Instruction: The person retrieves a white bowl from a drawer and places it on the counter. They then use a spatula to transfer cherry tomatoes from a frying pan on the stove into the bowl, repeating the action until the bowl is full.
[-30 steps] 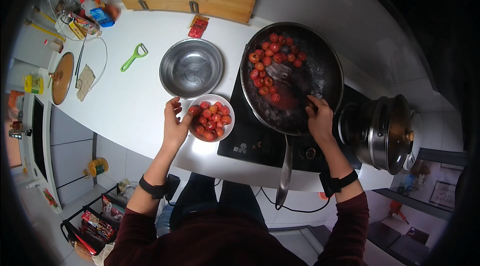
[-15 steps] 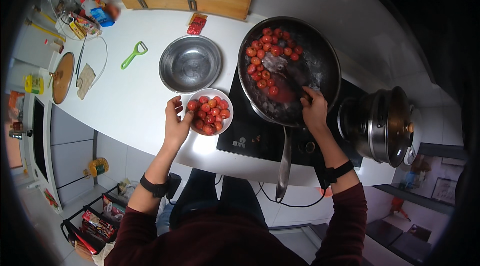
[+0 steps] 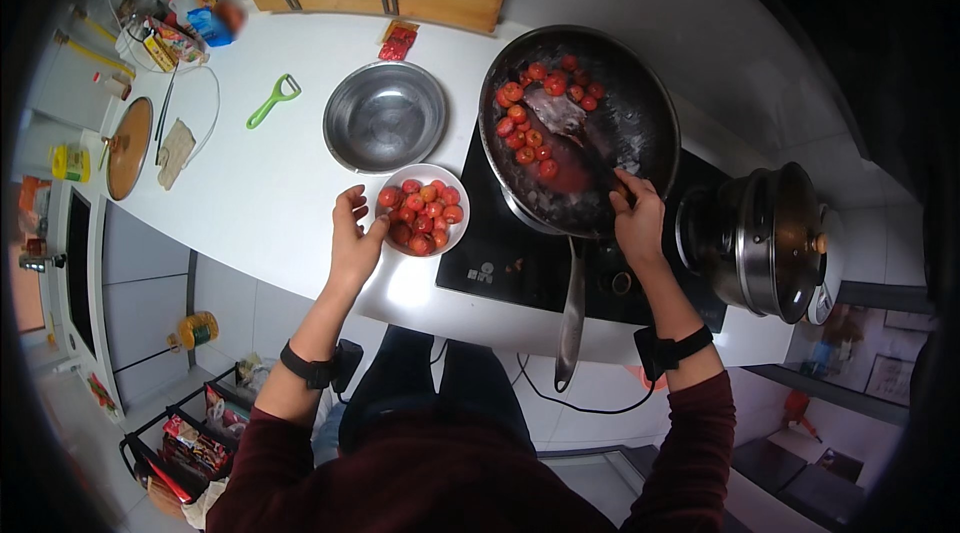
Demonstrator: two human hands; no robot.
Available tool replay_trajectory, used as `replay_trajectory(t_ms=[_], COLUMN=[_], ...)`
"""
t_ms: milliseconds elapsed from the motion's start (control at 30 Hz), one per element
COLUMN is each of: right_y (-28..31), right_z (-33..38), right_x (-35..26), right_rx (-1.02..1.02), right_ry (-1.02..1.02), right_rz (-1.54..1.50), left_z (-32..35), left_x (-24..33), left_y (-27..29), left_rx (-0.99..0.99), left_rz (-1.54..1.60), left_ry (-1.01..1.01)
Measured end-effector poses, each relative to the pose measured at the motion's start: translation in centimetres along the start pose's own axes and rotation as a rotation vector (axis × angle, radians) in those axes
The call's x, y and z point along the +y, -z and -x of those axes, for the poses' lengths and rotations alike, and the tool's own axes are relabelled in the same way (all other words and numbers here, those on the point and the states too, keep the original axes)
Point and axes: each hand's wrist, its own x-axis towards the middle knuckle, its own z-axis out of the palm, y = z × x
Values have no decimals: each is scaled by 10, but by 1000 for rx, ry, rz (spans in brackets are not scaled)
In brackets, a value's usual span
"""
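Right hand [image 3: 640,213] closed round the dark handle of a spatula [image 3: 556,114]; blade flat in the wok [image 3: 640,88], against the red fruits [image 3: 518,128] bunched on its left and far side. Wok sits on the black cooktop [image 3: 485,258], handle toward the person. Left hand [image 3: 355,243] loosely spread at left rim of the white bowl [image 3: 447,176], full of more red fruits; contact unclear. Metal basin [image 3: 385,121] just beyond bowl, green peeler [image 3: 273,101] farther left, lidded pot [image 3: 775,243] right of wok.
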Motion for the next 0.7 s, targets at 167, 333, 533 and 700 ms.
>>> replay_trajectory(t_ms=[167, 333, 533, 700], right_y=[12, 33, 45, 24], right_z=[10, 27, 58, 69], right_x=[-6, -23, -61, -90], right_rx=[45, 59, -74, -69], right_ry=[65, 211, 311, 620], right_rz=[-4, 80, 118, 399], left_z=[1, 0, 5, 9], left_x=[-7, -11, -16, -22], left_y=[1, 3, 9, 6], left_rx=[6, 21, -12, 25], left_rz=[29, 57, 58, 111], left_ry=[10, 35, 89, 113])
